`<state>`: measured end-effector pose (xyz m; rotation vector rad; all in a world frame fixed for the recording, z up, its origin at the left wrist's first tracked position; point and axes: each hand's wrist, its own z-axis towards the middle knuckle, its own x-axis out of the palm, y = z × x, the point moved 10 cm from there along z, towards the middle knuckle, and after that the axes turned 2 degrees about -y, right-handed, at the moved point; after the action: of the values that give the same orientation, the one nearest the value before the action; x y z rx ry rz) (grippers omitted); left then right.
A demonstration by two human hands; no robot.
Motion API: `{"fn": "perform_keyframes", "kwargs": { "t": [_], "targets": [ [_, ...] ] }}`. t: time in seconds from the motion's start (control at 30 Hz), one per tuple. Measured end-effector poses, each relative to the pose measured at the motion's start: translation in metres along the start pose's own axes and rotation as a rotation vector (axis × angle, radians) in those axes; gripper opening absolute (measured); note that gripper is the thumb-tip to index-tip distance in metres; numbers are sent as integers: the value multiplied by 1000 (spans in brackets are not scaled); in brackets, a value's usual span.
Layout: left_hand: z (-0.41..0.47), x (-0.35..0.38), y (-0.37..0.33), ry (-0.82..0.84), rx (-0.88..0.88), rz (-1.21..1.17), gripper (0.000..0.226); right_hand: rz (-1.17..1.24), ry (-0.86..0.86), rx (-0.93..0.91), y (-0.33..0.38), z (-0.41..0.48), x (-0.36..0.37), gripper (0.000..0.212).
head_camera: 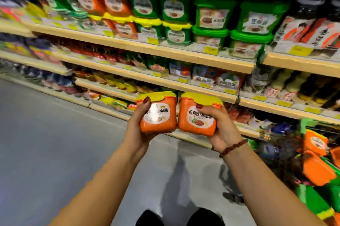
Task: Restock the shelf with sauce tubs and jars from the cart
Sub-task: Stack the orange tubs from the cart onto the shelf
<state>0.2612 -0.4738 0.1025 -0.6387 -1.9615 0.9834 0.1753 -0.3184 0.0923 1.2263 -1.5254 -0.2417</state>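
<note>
Transfer: my left hand [139, 130] curls round the left tub [158, 115], my right hand [223, 128] round the right tub [197, 117], sides touching. I should raise both level to the orange row [112, 5] above the grips.

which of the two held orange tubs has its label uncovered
The tub in the right hand; on the other tub the left hand covers some lettering.

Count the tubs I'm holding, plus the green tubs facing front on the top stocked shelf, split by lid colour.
Orange plastic tubs with yellow lids, held: 2
Green plastic tubs with yellow lids, on the shelf: 4
Green plastic tubs with green lids, same shelf: 4
Total: 10
</note>
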Motion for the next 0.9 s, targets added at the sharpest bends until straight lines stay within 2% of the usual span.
{"fn": "perform_keyframes", "kwargs": {
  "t": [0.1, 0.2, 0.43, 0.53, 0.57, 0.67, 0.77, 0.87, 0.9],
  "targets": [
    [3, -50, -53, -10, 60, 13, 20, -34, 35, 0, -29, 12, 67, 48],
    [7, -91, -104, -15, 115, 20, 26, -56, 89, 12, -49, 25, 128, 66],
    [28, -145, -217, -16, 277, 6, 28, -115, 218, -60, -53, 60, 253, 58],
    [47, -152, -261, -19, 336, 16, 28, -167, 234, -103, -36, 81, 299, 85],
    [54, -153, -276, -24, 360, 12, 27, -161, 245, -116, -29, 90, 314, 88],
    [77, -151, -320, -26, 426, 16, 25, -176, 313, -153, -7, 117, 358, 84],
    [100, -144, -366, -32, 513, 2, 28, -178, 408, -180, 17, 146, 403, 95],
    [123, -134, -408, -23, 580, 17, 28, -179, 454, -193, 44, 175, 443, 75],
    [130, -132, -421, -29, 600, 10, 28, -182, 481, -178, 50, 184, 456, 75]
  ]
}}
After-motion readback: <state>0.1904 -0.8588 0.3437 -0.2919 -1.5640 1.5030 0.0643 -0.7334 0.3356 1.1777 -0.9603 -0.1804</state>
